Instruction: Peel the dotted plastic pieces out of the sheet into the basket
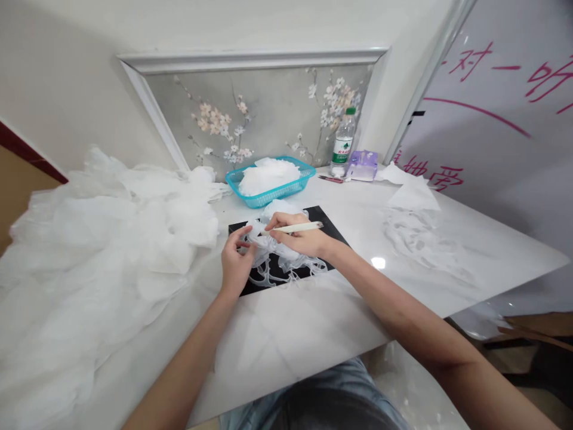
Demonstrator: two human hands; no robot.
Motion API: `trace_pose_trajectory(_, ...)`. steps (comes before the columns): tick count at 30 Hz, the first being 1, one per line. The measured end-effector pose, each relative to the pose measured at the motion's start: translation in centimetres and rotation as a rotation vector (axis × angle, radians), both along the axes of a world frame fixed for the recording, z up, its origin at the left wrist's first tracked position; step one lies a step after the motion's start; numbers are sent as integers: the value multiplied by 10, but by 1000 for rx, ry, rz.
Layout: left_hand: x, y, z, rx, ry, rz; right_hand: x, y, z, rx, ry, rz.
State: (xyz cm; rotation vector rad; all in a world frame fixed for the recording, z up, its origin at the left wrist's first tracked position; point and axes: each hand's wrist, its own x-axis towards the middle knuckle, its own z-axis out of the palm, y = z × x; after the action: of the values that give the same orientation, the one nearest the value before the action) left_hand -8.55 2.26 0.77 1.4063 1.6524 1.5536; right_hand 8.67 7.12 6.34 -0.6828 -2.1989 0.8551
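In my right hand (299, 234) is a slim white pen-like tool (299, 227), its back end pointing right and its tip down in the white sheer material. My left hand (237, 257) has thumb and fingers closed on the left edge of a bunched white piece of sheer material (290, 257), which looks like thin fabric. That bunch rests on a black mat (329, 224), with thin curly strips hanging toward the mat's front edge. The tool's tip and the exact spot it touches are too small to make out.
A large heap of white sheer material (107, 239) covers the table's left. Behind the mat stands a blue basket (273, 197) of white pieces. A water bottle (343, 140), a purple pack (362, 165) and small scissors (331, 178) stand near the wall. White scraps (421, 239) lie right.
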Motion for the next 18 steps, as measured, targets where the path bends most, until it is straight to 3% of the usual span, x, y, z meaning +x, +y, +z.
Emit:
trace_pose_trajectory(2,-1,0,0,17,45,18,-1,0,0,-5,17,-7)
trace_pose_trajectory(7,1,1,1,-14,-100,-62,-2,-1,-3,-20,32,-3)
trace_pose_trajectory(18,3,1,3,20,-31,-115,-5,0,-12,-2,-50,37)
